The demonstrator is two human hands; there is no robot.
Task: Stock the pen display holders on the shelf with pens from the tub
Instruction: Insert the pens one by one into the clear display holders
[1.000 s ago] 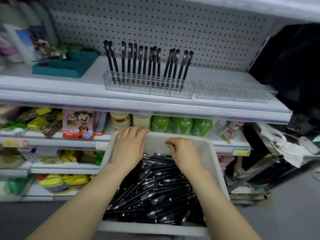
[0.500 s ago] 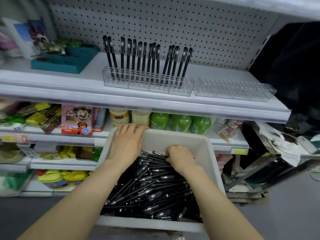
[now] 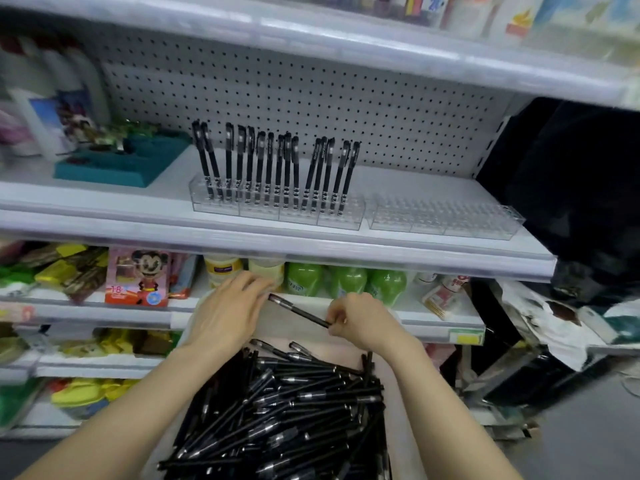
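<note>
Some of this is hard to read. The tub (image 3: 287,329) is cut off at the bottom edge, and the forearms cover both its side walls, so only the far wall between the hands shows properly. The left hand's (image 3: 228,313) fingertips are smeared with blur.

The right hand (image 3: 363,320) has its back to the camera and its fingers curled, pinching one end of the held pen (image 3: 298,310). That pen lies nearly flat above the tub's far wall. Its long axis runs diagonally from the right fingers up and away towards the left fingertips. The free end sits just beside them, and I can't tell if it's touching.

The left hand is palm down, fingers fairly straight and together, resting over the tub's far left corner.

Between the forearms, below both wrists, is the pile of pens (image 3: 287,417), lying every which way. On the shelf (image 3: 104,202) above and beyond the hands, the left holder (image 3: 277,209) has pens standing roughly upright, some leaning. The right holder (image 3: 443,220) sits beyond the right hand.
</note>
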